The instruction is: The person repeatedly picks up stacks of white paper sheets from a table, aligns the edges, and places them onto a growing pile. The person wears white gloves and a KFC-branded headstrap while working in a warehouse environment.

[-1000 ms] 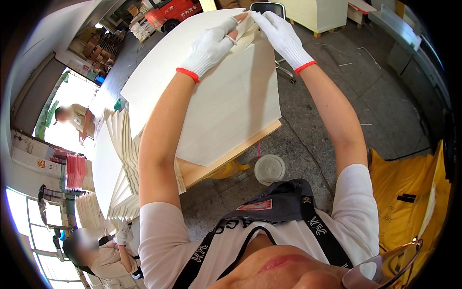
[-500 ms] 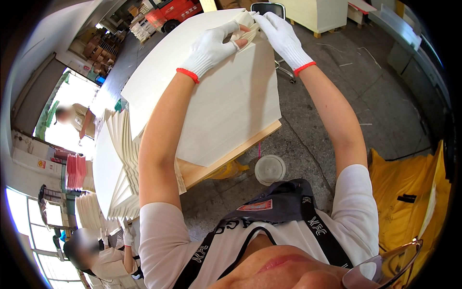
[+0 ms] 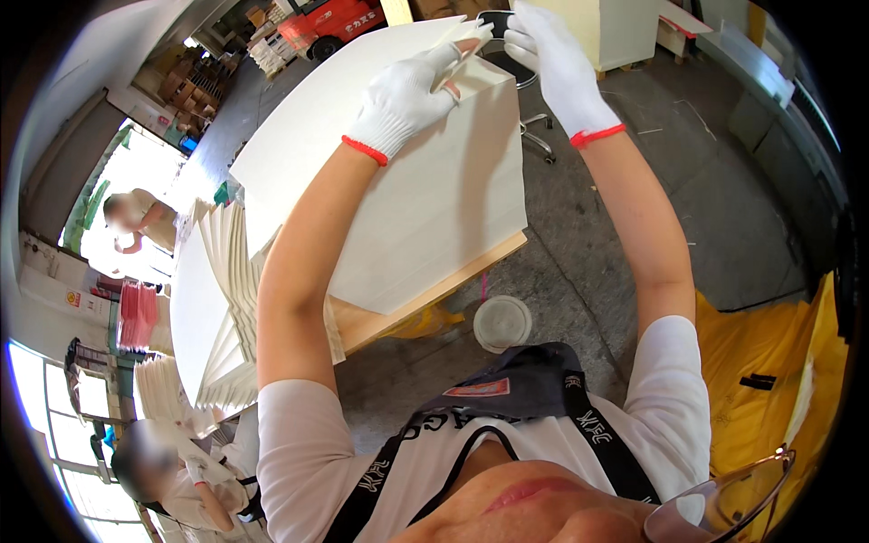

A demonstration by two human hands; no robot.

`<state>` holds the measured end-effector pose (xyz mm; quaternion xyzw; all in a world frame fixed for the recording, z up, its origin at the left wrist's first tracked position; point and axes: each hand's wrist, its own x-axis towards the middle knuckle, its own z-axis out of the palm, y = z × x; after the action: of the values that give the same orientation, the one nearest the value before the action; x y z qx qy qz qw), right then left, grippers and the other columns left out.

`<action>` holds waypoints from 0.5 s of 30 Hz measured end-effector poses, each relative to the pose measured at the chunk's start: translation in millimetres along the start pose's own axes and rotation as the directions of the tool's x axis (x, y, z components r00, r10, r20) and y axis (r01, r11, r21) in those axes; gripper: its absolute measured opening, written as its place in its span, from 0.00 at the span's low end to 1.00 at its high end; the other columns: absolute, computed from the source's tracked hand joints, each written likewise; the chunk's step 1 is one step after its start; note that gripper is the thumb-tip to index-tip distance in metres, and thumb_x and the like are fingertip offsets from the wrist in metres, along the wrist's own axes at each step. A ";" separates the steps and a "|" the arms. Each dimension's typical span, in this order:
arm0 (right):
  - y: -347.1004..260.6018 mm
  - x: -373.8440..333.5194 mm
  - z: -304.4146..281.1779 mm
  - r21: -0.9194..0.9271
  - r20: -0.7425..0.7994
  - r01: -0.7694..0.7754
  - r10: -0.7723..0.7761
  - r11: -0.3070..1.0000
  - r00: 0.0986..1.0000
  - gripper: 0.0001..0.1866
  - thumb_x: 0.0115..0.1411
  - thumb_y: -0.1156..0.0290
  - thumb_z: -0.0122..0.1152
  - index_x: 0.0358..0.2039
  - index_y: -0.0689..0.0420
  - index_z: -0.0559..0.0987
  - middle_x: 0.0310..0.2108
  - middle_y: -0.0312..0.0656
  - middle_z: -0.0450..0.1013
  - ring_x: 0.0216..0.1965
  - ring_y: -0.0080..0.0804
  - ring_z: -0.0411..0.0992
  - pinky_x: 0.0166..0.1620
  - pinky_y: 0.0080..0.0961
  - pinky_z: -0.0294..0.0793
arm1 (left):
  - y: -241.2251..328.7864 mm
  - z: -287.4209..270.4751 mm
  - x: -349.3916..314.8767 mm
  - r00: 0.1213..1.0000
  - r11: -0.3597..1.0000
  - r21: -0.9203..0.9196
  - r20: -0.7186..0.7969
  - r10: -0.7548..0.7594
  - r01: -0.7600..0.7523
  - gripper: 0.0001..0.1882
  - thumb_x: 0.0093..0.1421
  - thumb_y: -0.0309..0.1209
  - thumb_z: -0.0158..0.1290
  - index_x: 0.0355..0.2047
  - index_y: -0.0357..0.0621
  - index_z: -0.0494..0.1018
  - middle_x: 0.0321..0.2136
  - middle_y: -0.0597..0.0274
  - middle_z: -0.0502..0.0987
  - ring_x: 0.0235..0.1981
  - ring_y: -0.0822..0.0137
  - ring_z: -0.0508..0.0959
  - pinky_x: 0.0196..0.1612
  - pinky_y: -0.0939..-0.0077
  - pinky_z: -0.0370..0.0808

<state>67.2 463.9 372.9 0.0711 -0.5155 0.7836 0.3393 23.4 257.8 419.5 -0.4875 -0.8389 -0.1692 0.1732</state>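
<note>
A tall stack of large white paper sheets [image 3: 407, 226] rests on a wooden board [image 3: 434, 297] in front of me. My left hand [image 3: 407, 98], in a white knit glove with a red cuff and bare fingertips, is closed on the sheets' far right corner. Its thumb lies on the near side and its fingers are at the corner tip, where some edges look lifted. My right hand [image 3: 559, 72], gloved likewise, is raised just right of that corner, apart from the paper. Its fingers are extended, slightly bent, with nothing visible in them.
To the left lie fanned white sheets [image 3: 231, 290]. A round pale lid or bucket [image 3: 502, 324] stands on the floor below the board. Behind the stack are a wheeled chair [image 3: 534, 136] and a red forklift [image 3: 330, 23]. Yellow fabric [image 3: 769, 362] hangs at right. Two people work at left.
My right hand has left the paper corner and moved to the right. My left hand has shifted slightly right, and the fanned sheet edges there have flattened. The co-worker at lower left has moved their arms.
</note>
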 end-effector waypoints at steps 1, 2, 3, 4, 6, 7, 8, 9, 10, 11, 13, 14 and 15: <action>5.0 1.3 14.8 0.393 0.039 -0.138 0.133 0.909 0.990 0.14 0.69 0.60 0.52 0.42 0.58 0.78 0.33 0.37 0.76 0.36 0.28 0.75 0.42 0.26 0.78 | 1.4 -2.2 -3.5 0.997 0.999 0.004 -0.059 0.042 -0.041 0.23 0.56 0.30 0.51 0.53 0.62 0.75 0.33 0.57 0.81 0.32 0.55 0.80 0.38 0.60 0.77; 6.9 1.4 29.5 0.444 0.164 -0.305 0.258 0.842 0.952 0.14 0.69 0.61 0.52 0.44 0.58 0.77 0.36 0.39 0.76 0.37 0.31 0.75 0.45 0.28 0.78 | 2.5 -4.2 -6.7 0.990 0.997 0.014 -0.118 0.081 -0.080 0.22 0.55 0.30 0.51 0.51 0.61 0.76 0.34 0.59 0.81 0.32 0.55 0.80 0.37 0.60 0.77; 5.2 -0.6 46.7 0.466 0.296 -0.465 0.363 0.753 0.884 0.14 0.69 0.62 0.52 0.45 0.59 0.76 0.39 0.41 0.76 0.38 0.34 0.75 0.48 0.30 0.78 | 3.3 -6.2 -11.6 0.976 0.993 0.027 -0.181 0.120 -0.117 0.21 0.54 0.29 0.52 0.50 0.60 0.76 0.34 0.60 0.81 0.32 0.56 0.80 0.37 0.60 0.77; 11.7 -8.4 61.1 0.393 0.202 -0.374 0.318 0.840 0.926 0.14 0.66 0.61 0.59 0.47 0.57 0.74 0.41 0.40 0.73 0.41 0.28 0.73 0.45 0.23 0.73 | 2.7 -5.0 -18.1 0.925 0.978 0.098 -0.319 0.208 -0.186 0.20 0.53 0.29 0.52 0.47 0.59 0.77 0.35 0.62 0.80 0.32 0.56 0.80 0.36 0.60 0.77; 17.8 -20.1 78.8 0.297 0.317 -0.491 0.400 0.819 0.860 0.14 0.65 0.71 0.55 0.50 0.59 0.72 0.43 0.41 0.74 0.40 0.29 0.74 0.45 0.22 0.75 | -4.3 -1.6 -33.0 0.742 0.919 0.277 -0.545 0.391 -0.280 0.18 0.51 0.28 0.53 0.43 0.56 0.77 0.37 0.64 0.80 0.33 0.56 0.80 0.35 0.61 0.77; 21.2 -22.4 85.8 0.247 0.371 -0.541 0.437 0.804 0.819 0.15 0.64 0.76 0.53 0.51 0.59 0.71 0.44 0.42 0.74 0.39 0.29 0.74 0.46 0.22 0.76 | -9.7 -7.5 -48.2 0.764 0.903 0.265 -0.483 0.427 -0.337 0.18 0.51 0.29 0.53 0.44 0.56 0.77 0.39 0.64 0.80 0.33 0.55 0.80 0.36 0.61 0.77; 25.1 -23.3 93.1 0.194 0.423 -0.586 0.472 0.787 0.773 0.17 0.63 0.80 0.51 0.53 0.60 0.70 0.45 0.42 0.74 0.38 0.29 0.75 0.46 0.22 0.76 | -13.2 -16.6 -72.4 0.782 0.886 0.248 -0.419 0.462 -0.390 0.18 0.52 0.30 0.53 0.45 0.56 0.77 0.42 0.65 0.80 0.34 0.54 0.81 0.38 0.62 0.78; 26.7 -26.1 99.6 0.090 0.447 -0.548 0.458 0.832 0.769 0.15 0.65 0.75 0.53 0.52 0.60 0.70 0.43 0.42 0.74 0.39 0.28 0.74 0.42 0.20 0.76 | -12.7 -23.9 -99.0 0.794 0.869 0.224 -0.355 0.494 -0.441 0.18 0.53 0.30 0.53 0.45 0.57 0.77 0.44 0.65 0.80 0.34 0.53 0.81 0.39 0.63 0.78; 34.6 -28.6 107.6 -0.008 0.485 -0.511 0.450 0.860 0.750 0.15 0.66 0.70 0.54 0.51 0.60 0.71 0.40 0.42 0.74 0.39 0.26 0.74 0.38 0.18 0.75 | -14.5 -24.1 -128.2 0.878 0.923 0.175 -0.289 0.382 -0.343 0.14 0.53 0.32 0.54 0.41 0.57 0.77 0.55 0.62 0.75 0.38 0.53 0.81 0.38 0.63 0.79; 39.1 -29.4 112.8 -0.012 0.466 -0.552 0.493 0.834 0.734 0.16 0.67 0.68 0.55 0.52 0.62 0.71 0.41 0.43 0.75 0.42 0.27 0.74 0.37 0.17 0.75 | -13.2 -25.6 -146.5 0.963 0.970 0.195 -0.198 0.182 -0.143 0.13 0.53 0.32 0.54 0.40 0.56 0.77 0.57 0.61 0.73 0.39 0.53 0.81 0.38 0.63 0.79; 41.1 -29.5 127.4 0.059 0.382 -0.704 0.635 0.708 0.671 0.20 0.68 0.68 0.54 0.55 0.66 0.68 0.46 0.49 0.75 0.52 0.32 0.74 0.39 0.17 0.77 | -2.7 -29.4 -172.2 0.961 0.923 0.270 -0.062 -0.268 0.275 0.10 0.53 0.34 0.54 0.38 0.56 0.76 0.62 0.61 0.69 0.41 0.54 0.81 0.38 0.63 0.80; 37.2 -28.4 133.7 0.048 0.348 -0.719 0.663 0.693 0.663 0.19 0.69 0.69 0.51 0.56 0.66 0.68 0.44 0.49 0.76 0.52 0.34 0.75 0.38 0.20 0.78 | -10.9 -24.6 -179.7 0.948 0.906 0.278 -0.090 -0.306 0.319 0.09 0.54 0.35 0.54 0.38 0.56 0.74 0.63 0.61 0.67 0.42 0.55 0.82 0.38 0.62 0.80; 36.0 -27.8 131.9 0.063 0.371 -0.731 0.664 0.680 0.650 0.19 0.70 0.70 0.49 0.56 0.67 0.67 0.45 0.49 0.75 0.53 0.36 0.74 0.41 0.22 0.78 | -16.1 -21.6 -184.8 0.951 0.918 0.253 -0.132 -0.281 0.306 0.10 0.55 0.35 0.54 0.38 0.56 0.74 0.63 0.62 0.68 0.42 0.55 0.81 0.39 0.61 0.80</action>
<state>35.0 329.7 393.1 0.0263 -0.4657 0.8802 -0.0871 97.8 100.3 352.5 -0.3196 -0.9086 -0.0999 0.2497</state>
